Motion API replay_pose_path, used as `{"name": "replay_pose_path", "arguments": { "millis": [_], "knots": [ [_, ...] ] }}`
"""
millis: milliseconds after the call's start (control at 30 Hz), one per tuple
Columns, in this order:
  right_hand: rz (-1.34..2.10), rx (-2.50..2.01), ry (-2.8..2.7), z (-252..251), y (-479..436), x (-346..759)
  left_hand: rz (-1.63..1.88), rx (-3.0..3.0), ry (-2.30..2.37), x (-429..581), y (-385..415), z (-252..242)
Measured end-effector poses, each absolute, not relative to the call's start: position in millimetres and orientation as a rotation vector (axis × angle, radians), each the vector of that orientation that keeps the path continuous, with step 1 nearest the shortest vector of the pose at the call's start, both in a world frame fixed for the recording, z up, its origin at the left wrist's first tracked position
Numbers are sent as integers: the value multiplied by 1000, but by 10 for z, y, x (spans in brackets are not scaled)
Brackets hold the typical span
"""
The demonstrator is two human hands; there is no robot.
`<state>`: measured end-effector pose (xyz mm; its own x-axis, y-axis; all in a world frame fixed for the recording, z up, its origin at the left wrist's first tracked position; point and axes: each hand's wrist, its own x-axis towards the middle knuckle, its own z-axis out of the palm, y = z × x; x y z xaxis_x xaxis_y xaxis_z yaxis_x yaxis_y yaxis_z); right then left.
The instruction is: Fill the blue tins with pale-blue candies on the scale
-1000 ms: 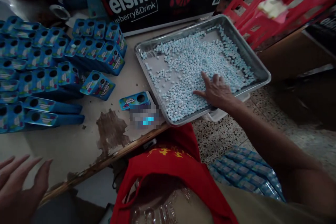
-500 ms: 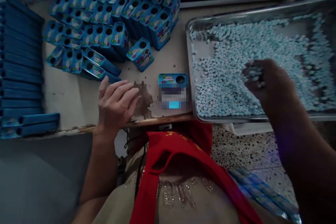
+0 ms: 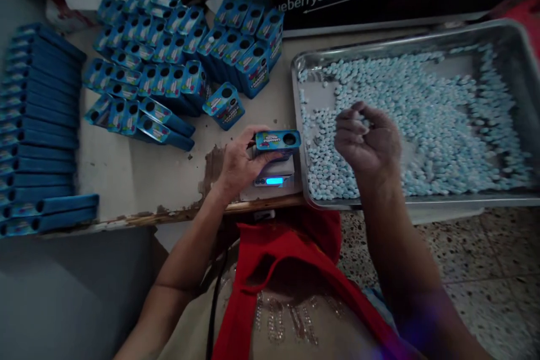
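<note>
Left hand (image 3: 241, 163) apparently around the left end of a blue box (image 3: 276, 139)

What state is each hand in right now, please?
Left hand: closed around a blue box.
Right hand: closed over the candies; contents, if any, hidden.

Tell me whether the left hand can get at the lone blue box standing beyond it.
Probably not at once: the way from the left hand to the lone blue box looks free, but the hand grips a second box and would likely need to release that first.
</note>
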<state>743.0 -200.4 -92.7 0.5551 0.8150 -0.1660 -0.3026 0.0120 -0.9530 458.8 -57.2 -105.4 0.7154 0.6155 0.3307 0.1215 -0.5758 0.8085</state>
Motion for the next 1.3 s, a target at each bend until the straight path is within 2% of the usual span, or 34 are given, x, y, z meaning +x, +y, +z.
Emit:
{"name": "replay_pose_path", "arguments": {
  "millis": [333,600,1033,1200,1300],
  "knots": [
    [509,-1318,-685,-378,-1692,7296,870,2266,432,5456,-717,-548],
    [407,-1142,-599,-487,-1772,7277,871,2299,420,5729,-924,-700],
    [476,-1051,-480,-333,-1842,7287,867,2066,438,5776,-886,-950],
    [410,-1428,-628,-519,-2165,7792,824,1710,359,5695,-731,-1065],
    [416,-1751,-873,-727,-2429,7887,790,1711,401,5522,-661,-1018]
  ]
}}
